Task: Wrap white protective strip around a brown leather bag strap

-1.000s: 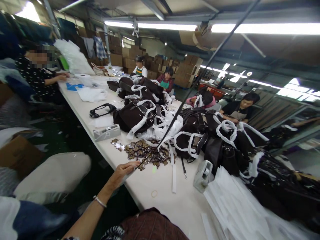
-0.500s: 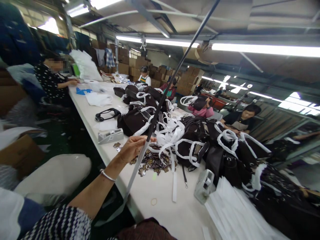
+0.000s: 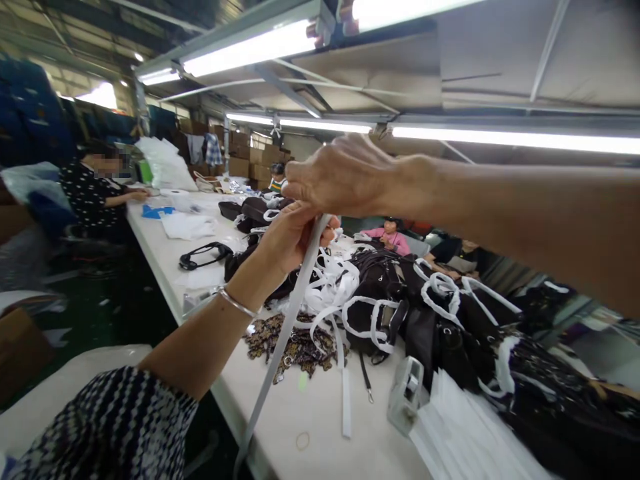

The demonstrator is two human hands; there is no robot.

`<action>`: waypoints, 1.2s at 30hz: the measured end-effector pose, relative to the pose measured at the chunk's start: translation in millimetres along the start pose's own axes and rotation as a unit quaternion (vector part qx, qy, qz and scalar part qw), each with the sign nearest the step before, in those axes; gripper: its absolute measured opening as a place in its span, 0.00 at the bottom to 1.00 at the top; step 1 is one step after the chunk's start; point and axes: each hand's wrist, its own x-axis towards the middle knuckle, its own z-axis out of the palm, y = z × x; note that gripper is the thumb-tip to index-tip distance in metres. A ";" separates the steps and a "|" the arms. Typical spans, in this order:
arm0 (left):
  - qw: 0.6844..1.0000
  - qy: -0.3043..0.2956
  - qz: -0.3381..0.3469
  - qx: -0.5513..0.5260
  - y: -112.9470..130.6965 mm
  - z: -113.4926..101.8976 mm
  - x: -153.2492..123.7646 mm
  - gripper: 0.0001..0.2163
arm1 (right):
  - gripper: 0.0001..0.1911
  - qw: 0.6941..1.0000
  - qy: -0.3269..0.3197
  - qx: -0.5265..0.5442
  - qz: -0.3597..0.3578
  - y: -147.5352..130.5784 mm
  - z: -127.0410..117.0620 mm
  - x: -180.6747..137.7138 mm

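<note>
My left hand point(image 3: 293, 237), a bangle on its wrist, is closed on a long white strip point(image 3: 287, 327) that hangs down past the table edge. My right hand point(image 3: 345, 175) reaches across from the right, just above the left hand and against it. Its fingers are bent closed; what they grip is hidden. Behind and below both hands lie a tangle of white strips point(image 3: 333, 283) and a heap of patterned charms with rings point(image 3: 295, 347). Dark bags point(image 3: 373, 320) with white-wrapped handles are piled beyond.
A tape dispenser point(image 3: 406, 393) and a stack of white sheets point(image 3: 465, 427) sit on the white table point(image 3: 345, 460) at right. A black strap with a clip point(image 3: 367, 380) and a rubber band point(image 3: 303, 441) lie nearer. Co-workers sit around, one in a dotted top point(image 3: 93, 193) at left.
My right hand has come in from the right to meet my left, which has risen. The long dark strap that slanted up from my left hand no longer shows. The view has tilted upward.
</note>
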 end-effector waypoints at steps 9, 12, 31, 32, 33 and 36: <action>0.992 -0.058 0.011 0.115 -19.2 2.0 -8.3 0.15 | 0.30 0.948 -0.200 0.198 0.151 52.7 15.2 -37.8; 0.989 -0.093 -0.025 0.110 -20.3 3.3 -14.7 0.15 | 0.28 0.903 -0.321 0.248 0.144 61.4 12.1 -53.1; 0.682 -0.086 0.240 0.686 -76.3 -43.6 -38.9 0.10 | 0.24 0.758 -0.189 0.562 0.272 68.5 68.5 -142.6; 0.671 -0.097 0.245 0.693 -76.3 -45.6 -37.1 0.10 | 0.21 0.727 -0.202 0.599 0.267 71.1 73.0 -150.1; 0.663 -0.115 0.248 0.697 -76.9 -46.8 -35.7 0.11 | 0.19 0.707 -0.213 0.623 0.259 73.9 76.5 -157.0; 0.648 -0.176 0.252 0.696 -83.6 -44.8 -32.7 0.11 | 0.17 0.684 -0.224 0.650 0.245 82.2 80.5 -170.5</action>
